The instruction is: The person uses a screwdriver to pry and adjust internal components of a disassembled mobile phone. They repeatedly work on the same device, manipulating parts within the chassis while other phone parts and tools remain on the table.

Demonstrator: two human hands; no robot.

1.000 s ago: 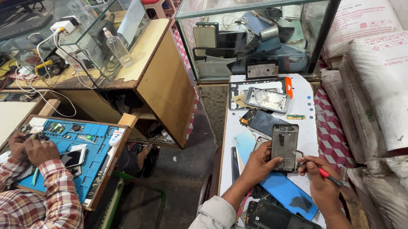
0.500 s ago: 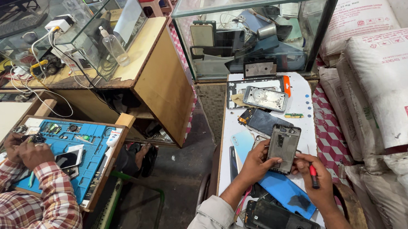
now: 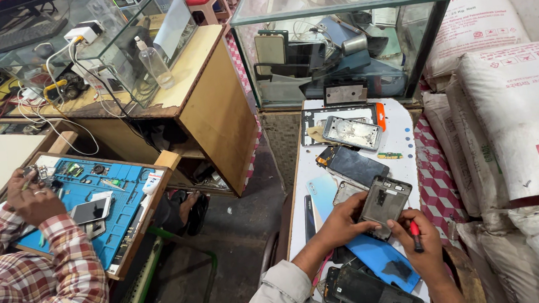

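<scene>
Left hand curled around the lower left edge of a dark grey opened phone frame, fingers wrapped under it and thumb on top, propping it tilted above the narrow white worktable. Right hand just beside the frame's lower right corner, closed in a pinch on a small red-handled screwdriver, tip pointing down. Under and in front of both hands, a flat blue sheet lying on the table, and nearer still a black phone back shell. Beyond the frame, a dark phone screen panel, then a silver-grey phone body with a black rectangular bezel around it, an orange strip at its right end. At the far end of the table, a glass display case crowded with phone parts. Off to the right, stacked white woven sacks. To the left, apart from these hands, another person in a red plaid sleeve bent over a blue repair mat in a wooden tray, hands busy at its far corner.
</scene>
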